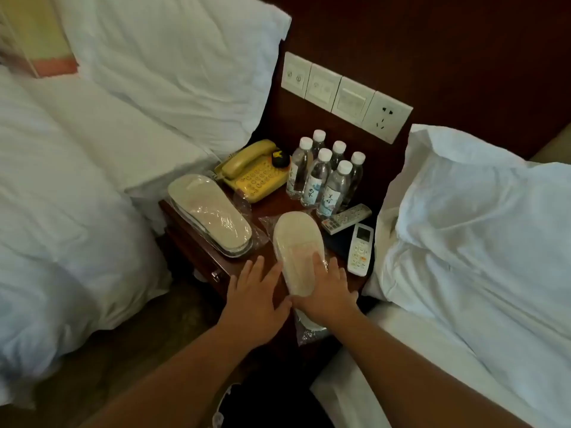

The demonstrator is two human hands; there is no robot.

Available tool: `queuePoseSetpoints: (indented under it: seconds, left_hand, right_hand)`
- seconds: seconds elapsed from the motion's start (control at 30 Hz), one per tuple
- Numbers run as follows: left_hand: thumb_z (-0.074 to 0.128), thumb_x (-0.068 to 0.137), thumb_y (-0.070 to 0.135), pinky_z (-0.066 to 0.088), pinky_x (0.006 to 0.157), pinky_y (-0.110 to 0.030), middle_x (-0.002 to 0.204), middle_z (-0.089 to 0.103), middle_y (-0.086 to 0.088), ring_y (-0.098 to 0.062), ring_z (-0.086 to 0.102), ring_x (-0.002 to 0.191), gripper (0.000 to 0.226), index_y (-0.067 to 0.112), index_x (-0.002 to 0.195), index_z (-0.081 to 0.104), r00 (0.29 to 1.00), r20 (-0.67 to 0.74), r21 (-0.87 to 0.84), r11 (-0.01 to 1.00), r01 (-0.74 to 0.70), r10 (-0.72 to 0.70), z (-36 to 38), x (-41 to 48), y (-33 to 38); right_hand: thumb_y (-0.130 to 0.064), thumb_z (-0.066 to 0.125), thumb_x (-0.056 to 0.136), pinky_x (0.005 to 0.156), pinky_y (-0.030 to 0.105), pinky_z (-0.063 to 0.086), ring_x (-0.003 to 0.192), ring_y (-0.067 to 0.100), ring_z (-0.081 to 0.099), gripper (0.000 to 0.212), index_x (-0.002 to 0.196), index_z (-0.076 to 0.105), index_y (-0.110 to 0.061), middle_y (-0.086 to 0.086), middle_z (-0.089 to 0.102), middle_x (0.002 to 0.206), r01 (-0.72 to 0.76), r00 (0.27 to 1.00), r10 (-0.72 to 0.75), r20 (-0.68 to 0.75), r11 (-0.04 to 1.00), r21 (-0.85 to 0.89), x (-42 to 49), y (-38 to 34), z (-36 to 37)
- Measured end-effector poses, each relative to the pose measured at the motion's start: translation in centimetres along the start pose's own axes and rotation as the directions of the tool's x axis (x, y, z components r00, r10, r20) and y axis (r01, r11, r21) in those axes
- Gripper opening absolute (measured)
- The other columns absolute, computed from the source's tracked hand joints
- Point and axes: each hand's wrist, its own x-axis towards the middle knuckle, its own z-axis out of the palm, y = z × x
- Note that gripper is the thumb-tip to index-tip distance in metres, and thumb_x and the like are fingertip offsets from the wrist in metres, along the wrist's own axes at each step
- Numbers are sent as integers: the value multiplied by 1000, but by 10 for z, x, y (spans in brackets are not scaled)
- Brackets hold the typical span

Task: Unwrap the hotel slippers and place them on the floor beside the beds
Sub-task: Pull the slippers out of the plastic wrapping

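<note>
Two packs of white slippers in clear plastic wrap lie on a dark wooden nightstand (pixel 197 257) between two beds. The left pack (pixel 210 217) rests untouched near the nightstand's left edge. The right pack (pixel 296 245) lies in the middle, its near end hanging over the front edge. My right hand (pixel 324 295) rests flat on the near end of this pack, fingers spread. My left hand (pixel 256 301) lies just left of the same pack, fingers apart, thumb near its edge, holding nothing.
A yellow telephone (pixel 253 174), several water bottles (pixel 327 177) and two remote controls (pixel 360 248) stand behind and right of the slippers. White-sheeted beds flank the nightstand, left (pixel 61 211) and right (pixel 479 242). A wall panel with sockets (pixel 346 94) is behind. Floor shows at bottom left.
</note>
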Motion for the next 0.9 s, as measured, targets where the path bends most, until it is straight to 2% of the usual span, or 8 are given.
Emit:
queuePoseSetpoints:
  seconds: [0.23,0.37,0.53,0.63,0.7,0.77,0.83,0.9]
  left_hand:
    - [45,90,62,3,118,-50,164,-3,-2,-24,-8,150,80,40,154,2,995,74,86,994,61,-68,-21,-36,-6]
    - [45,90,62,5,118,-51,165,-2,0,-24,-7,150,79,40,154,4,995,66,94,993,71,-77,-35,-36,-8]
    - [44,89,64,4,118,-50,164,0,2,-23,-6,150,79,41,153,5,995,80,83,995,53,-60,-43,-38,5]
    - [43,89,64,1,118,-49,164,-3,3,-22,-8,150,79,42,153,3,994,89,80,996,48,-55,-47,-43,15]
    - [43,89,64,2,118,-49,164,-2,3,-22,-7,150,79,42,153,3,994,92,69,996,59,-65,-52,-44,22]
    - [46,88,64,6,119,-48,164,3,3,-21,-1,150,80,41,154,6,993,92,33,997,73,-75,-58,-47,29]
    - [52,87,63,16,118,-41,163,14,3,-18,13,149,82,38,154,12,990,112,-98,990,102,-91,-63,-51,36]
    - [59,86,58,27,111,-31,160,25,3,-16,26,144,83,34,154,19,978,170,-346,922,173,-120,-69,-54,45]
  right_hand:
    - [-79,70,51,108,64,28,146,39,12,138,153,-10,-30,15,5,162,-198,980,201,-13,972,130,-21,22,14]
    - [-80,71,45,103,54,33,133,36,37,146,153,-9,-24,15,33,149,-254,965,261,-33,958,132,-18,27,12]
    - [-71,76,47,99,48,35,127,29,45,128,150,19,-19,6,47,139,-245,962,254,-101,965,98,-17,19,-4]
    - [-59,81,52,94,47,40,120,27,51,94,131,42,-24,1,54,127,-181,975,201,-96,966,186,-22,19,-16]
    - [-46,83,60,92,43,46,116,25,55,81,130,48,-24,0,58,126,-77,984,127,-129,939,337,-26,21,-22]
    - [-32,84,67,84,31,48,113,22,58,75,133,51,-22,0,60,127,26,982,63,-180,890,455,-32,22,-27]
    - [-25,82,70,82,26,45,109,18,57,70,133,53,-22,0,60,127,108,973,5,-230,871,479,-39,22,-33]
    - [-22,77,74,89,27,45,111,17,56,65,134,52,-22,-1,57,127,183,954,-47,-297,874,450,-50,18,-39]
